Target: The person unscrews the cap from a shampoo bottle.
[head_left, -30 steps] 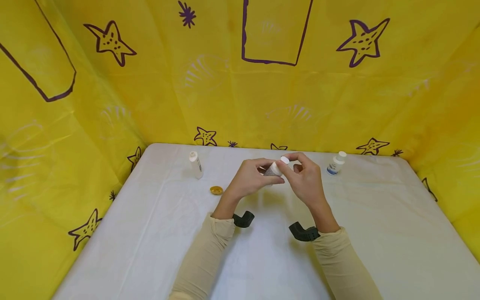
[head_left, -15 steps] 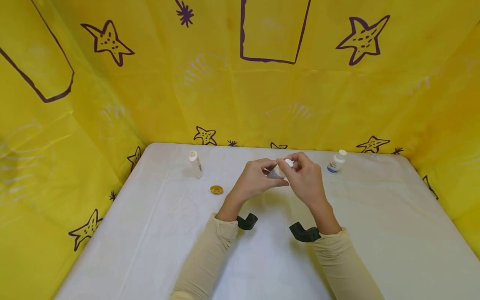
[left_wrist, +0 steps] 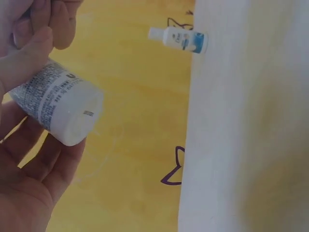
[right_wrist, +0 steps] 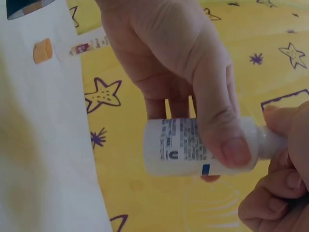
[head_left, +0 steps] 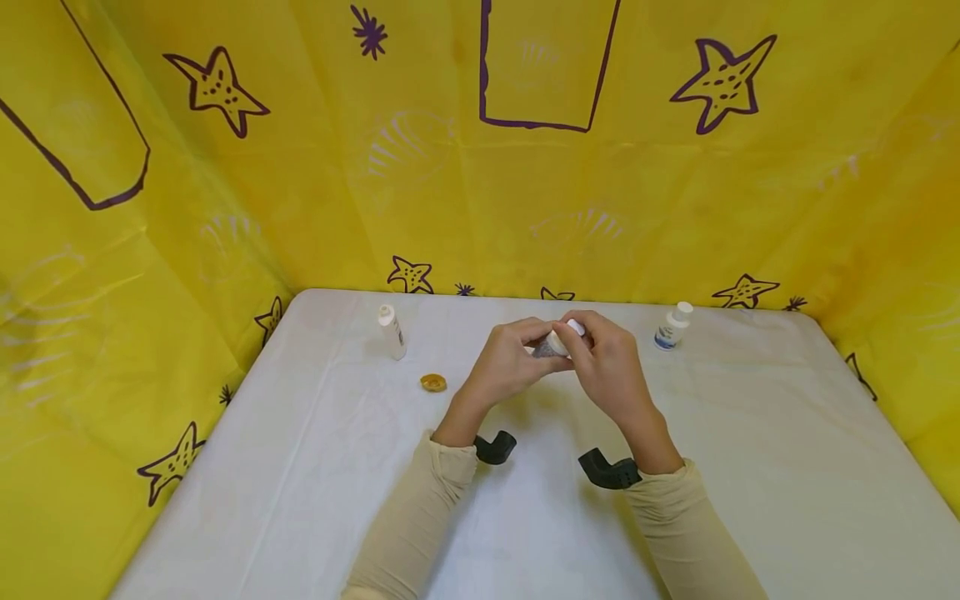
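Hands meet above the table's (head_left: pixel 750 433) middle: my left hand (head_left: pixel 504 363) grips a small white bottle (head_left: pixel 553 343) round its body, and my right hand (head_left: pixel 609 363) pinches its cap (head_left: pixel 574 327). Two other bottles (head_left: pixel 392 331) (head_left: pixel 671 325) stand far left and far right, well apart.

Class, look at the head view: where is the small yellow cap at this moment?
The yellow cap lies on the white table, left of the left hand, near the upright tube.

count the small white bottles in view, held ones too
3. One bottle is gripped above the table between the left hand and right hand. One stands at the table's back left, near an orange cap. One stands at the back right. None appear hidden.
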Demonstrator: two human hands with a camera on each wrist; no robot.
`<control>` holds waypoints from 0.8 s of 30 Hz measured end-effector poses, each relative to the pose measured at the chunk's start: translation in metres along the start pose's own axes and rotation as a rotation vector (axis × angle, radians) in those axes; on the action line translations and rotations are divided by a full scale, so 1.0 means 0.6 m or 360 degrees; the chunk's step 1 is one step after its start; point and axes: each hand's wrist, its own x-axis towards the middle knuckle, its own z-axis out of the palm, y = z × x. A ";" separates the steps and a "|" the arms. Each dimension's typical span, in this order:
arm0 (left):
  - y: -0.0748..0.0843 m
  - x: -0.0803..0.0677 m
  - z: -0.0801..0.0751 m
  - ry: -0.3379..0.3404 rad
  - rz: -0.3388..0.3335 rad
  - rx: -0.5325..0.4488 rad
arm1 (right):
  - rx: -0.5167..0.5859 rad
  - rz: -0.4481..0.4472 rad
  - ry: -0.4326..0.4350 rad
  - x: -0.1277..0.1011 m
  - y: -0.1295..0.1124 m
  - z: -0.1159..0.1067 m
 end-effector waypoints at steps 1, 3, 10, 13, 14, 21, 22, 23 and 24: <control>0.001 0.000 0.000 0.0000 0.0031 -0.0004 | 0.0000 -0.0033 0.0007 0.000 0.000 -0.001; 0.004 0.000 0.000 -0.0006 0.0083 -0.0019 | 0.0002 -0.0087 0.0019 0.000 -0.001 -0.003; 0.006 -0.001 -0.005 -0.0134 0.0092 -0.0166 | -0.0001 -0.0199 -0.0027 -0.001 -0.004 -0.009; 0.006 -0.002 -0.011 -0.0215 0.0025 -0.0231 | 0.0009 -0.0279 -0.0059 0.000 -0.001 -0.010; 0.006 -0.003 -0.013 -0.0234 0.0000 -0.0243 | 0.0018 -0.0306 -0.0072 0.000 0.000 -0.011; 0.003 -0.003 -0.021 -0.0277 -0.0067 -0.0240 | 0.0081 -0.0266 -0.0228 0.002 0.003 -0.019; 0.003 -0.003 -0.020 -0.0272 -0.0075 -0.0236 | 0.0073 -0.0224 -0.0252 0.002 0.003 -0.021; 0.002 -0.003 -0.020 -0.0267 -0.0083 -0.0229 | 0.0067 -0.0170 -0.0272 0.002 0.003 -0.023; 0.002 -0.002 -0.019 -0.0260 -0.0096 -0.0225 | 0.0058 -0.0116 -0.0289 0.002 0.002 -0.025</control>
